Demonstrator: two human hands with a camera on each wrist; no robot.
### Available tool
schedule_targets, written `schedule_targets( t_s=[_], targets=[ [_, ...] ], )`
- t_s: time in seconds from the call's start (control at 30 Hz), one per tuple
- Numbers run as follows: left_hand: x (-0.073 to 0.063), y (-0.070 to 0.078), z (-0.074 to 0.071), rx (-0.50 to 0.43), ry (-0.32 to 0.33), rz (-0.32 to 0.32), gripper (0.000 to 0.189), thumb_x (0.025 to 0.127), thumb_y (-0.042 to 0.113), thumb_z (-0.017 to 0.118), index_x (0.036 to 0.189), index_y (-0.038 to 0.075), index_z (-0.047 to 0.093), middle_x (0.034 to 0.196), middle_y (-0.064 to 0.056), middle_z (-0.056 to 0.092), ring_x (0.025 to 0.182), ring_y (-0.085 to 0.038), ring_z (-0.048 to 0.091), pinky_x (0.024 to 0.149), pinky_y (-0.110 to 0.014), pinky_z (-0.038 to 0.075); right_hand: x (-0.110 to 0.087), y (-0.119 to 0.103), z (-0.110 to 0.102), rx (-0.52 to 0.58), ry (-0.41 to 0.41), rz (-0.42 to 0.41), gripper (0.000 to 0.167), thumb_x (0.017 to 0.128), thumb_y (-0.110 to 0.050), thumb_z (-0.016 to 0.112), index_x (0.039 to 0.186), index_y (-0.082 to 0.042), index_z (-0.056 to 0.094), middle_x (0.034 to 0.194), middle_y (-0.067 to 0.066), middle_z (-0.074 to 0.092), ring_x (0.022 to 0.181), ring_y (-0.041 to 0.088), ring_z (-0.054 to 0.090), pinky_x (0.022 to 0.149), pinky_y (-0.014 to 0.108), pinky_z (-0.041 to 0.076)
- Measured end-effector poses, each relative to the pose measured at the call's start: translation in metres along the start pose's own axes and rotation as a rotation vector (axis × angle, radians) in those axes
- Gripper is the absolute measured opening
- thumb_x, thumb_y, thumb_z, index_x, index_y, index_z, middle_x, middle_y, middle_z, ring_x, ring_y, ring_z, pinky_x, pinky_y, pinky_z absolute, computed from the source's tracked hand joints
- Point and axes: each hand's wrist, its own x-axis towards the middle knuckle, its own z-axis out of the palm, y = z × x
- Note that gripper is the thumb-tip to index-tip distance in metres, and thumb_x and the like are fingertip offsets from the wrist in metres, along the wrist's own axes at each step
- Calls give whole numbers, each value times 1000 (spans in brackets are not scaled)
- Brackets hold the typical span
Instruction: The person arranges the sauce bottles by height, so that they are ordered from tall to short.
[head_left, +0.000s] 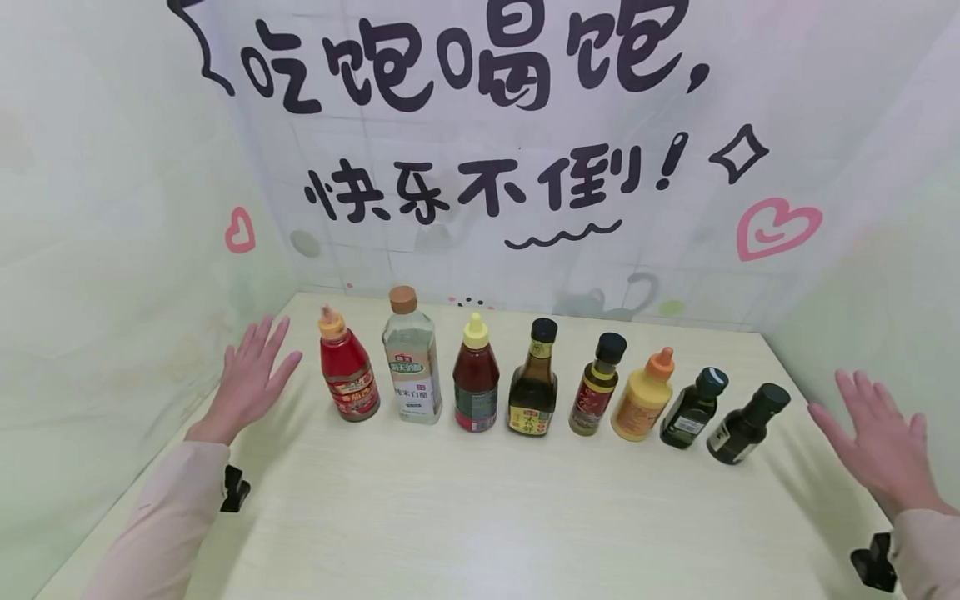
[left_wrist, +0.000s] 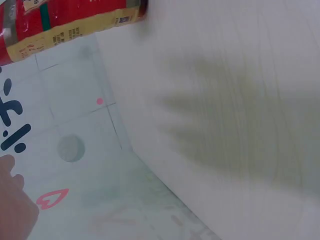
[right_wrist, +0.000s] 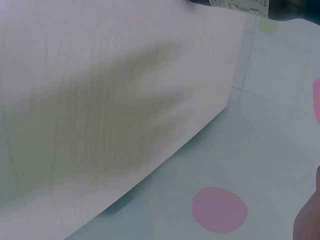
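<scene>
My left hand (head_left: 251,375) hovers over the table's left side with fingers straight, holding nothing. Nearest to it stands a red squeeze bottle with an orange cap (head_left: 350,375); its label side shows in the left wrist view (left_wrist: 70,22). Past the right end of the row, my right hand (head_left: 881,442) is raised with fingers spread and nothing in it. A small dark bottle (head_left: 746,427) is closest to that hand. Between these stand a clear vinegar bottle (head_left: 412,367), a dark red squeeze bottle (head_left: 476,379), a brown sauce bottle (head_left: 533,383), a red-labelled bottle (head_left: 594,387), a yellow squeeze bottle (head_left: 642,400) and a dark green bottle (head_left: 693,410).
The bottles stand upright in one row across the pale wooden table (head_left: 450,517). Behind it hangs a white cloth (head_left: 435,275) with black lettering and pink hearts. Pale cloth walls rise at both sides. A black clip-like piece (head_left: 235,489) sits at the left wrist.
</scene>
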Motion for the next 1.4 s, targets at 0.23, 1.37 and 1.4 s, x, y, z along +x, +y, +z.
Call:
schedule_targets(
  t_s=[0.23, 1.37, 1.4],
  targets=[
    [5, 14, -8, -52, 54, 51, 60, 94, 39, 36, 143, 17, 12, 145, -19, 11, 133, -33, 0, 97, -62, -5, 5, -13, -12, 4, 20, -33, 69, 91, -33, 42, 143, -11, 1, 146, 12, -7, 131, 28, -15, 91, 58, -22],
    [17, 60, -24, -398, 157, -39, 71, 81, 30, 64, 141, 25, 24, 144, -6, 24, 130, -28, 19, 96, -60, 20, 55, -125, -29, 156, 46, -396, 63, 86, -23, 56, 140, -11, 25, 144, 18, 18, 130, 36, 12, 102, 53, -1],
    [17, 60, -24, -409, 170, -39, 71, 81, 29, 64, 140, 25, 26, 143, -7, 25, 130, -28, 20, 96, -59, 21, 56, -129, -28, 164, 36, -405, 63, 86, -23, 56, 140, -11, 26, 143, 18, 19, 130, 37, 13, 103, 53, -1]
  ],
)
